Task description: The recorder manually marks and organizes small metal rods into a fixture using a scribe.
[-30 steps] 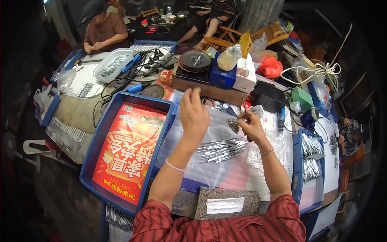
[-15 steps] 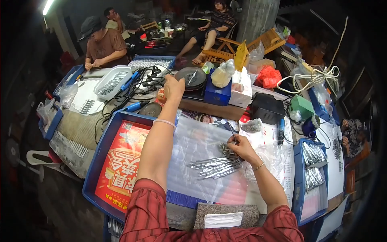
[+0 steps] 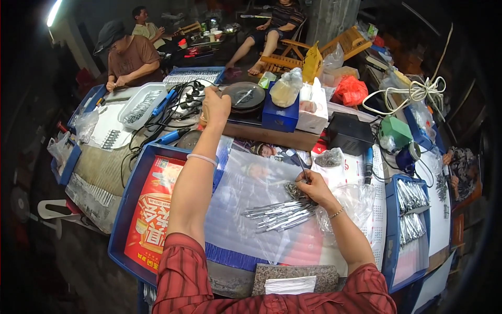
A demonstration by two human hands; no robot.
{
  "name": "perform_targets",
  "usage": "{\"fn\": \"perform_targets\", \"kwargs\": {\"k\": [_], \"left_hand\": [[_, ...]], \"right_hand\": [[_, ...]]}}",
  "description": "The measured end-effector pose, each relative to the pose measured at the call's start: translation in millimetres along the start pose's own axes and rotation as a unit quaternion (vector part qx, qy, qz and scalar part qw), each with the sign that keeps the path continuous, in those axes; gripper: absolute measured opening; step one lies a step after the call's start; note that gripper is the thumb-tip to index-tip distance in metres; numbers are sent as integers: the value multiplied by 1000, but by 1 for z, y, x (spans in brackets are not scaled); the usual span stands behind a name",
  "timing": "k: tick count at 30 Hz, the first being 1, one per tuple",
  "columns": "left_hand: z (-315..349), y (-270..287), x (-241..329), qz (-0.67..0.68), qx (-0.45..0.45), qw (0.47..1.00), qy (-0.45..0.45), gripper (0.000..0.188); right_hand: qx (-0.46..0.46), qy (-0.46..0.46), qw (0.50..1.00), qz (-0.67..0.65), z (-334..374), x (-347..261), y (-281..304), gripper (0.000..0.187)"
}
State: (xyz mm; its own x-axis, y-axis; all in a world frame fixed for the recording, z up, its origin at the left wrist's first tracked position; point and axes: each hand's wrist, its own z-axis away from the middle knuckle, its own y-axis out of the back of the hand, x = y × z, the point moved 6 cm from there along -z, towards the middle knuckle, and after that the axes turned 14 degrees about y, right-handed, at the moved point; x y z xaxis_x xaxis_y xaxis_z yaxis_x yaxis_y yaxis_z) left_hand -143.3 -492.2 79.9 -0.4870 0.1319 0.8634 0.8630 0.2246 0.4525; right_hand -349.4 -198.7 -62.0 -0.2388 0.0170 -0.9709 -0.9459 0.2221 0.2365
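My left hand (image 3: 216, 107) reaches far across the table, beside a stack of dark round discs (image 3: 246, 97) and some black cables (image 3: 175, 107). Its fingers are curled, and whatever they hold is hidden. Closer in, my right hand (image 3: 316, 188) pinches a thin dark rod-like tool (image 3: 301, 161) that points up and away. Beside those fingers lies a clump of small dark metal parts (image 3: 294, 191). A loose pile of slim silver rods (image 3: 277, 215) rests just left of it on a translucent plastic sheet (image 3: 235, 204).
A blue tray (image 3: 116, 238) with red printed paper stands at left. Another blue tray (image 3: 388, 246) holds bundled silver rods at right. Beyond are a blue box (image 3: 281, 116), a black box (image 3: 349, 133) and a coiled white cord (image 3: 415, 94). Co-workers (image 3: 133, 57) sit around.
My left hand has shifted a little farther away and left, its fingers curling more. My right hand keeps the tool in nearly the same spot above the metal parts.
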Motion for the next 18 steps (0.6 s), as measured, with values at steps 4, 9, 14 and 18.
{"fn": "perform_targets", "kwargs": {"k": [4, 9, 14, 18], "left_hand": [[-11, 20, -1, 52, 34, 998, -6, 41], [-13, 66, -4, 124, -13, 991, -39, 38], [20, 86, -35, 138, -167, 976, 1, 33], [78, 63, -58, 129, -269, 951, 84, 33]], "right_hand": [[1, -10, 1000, -12, 3, -2, -1, 15], [-2, 3, 1000, -8, 3, -3, -3, 15], [-1, 12, 1000, -11, 2, -2, -1, 14], [6, 9, 1000, -14, 2, 2, 3, 14]]}}
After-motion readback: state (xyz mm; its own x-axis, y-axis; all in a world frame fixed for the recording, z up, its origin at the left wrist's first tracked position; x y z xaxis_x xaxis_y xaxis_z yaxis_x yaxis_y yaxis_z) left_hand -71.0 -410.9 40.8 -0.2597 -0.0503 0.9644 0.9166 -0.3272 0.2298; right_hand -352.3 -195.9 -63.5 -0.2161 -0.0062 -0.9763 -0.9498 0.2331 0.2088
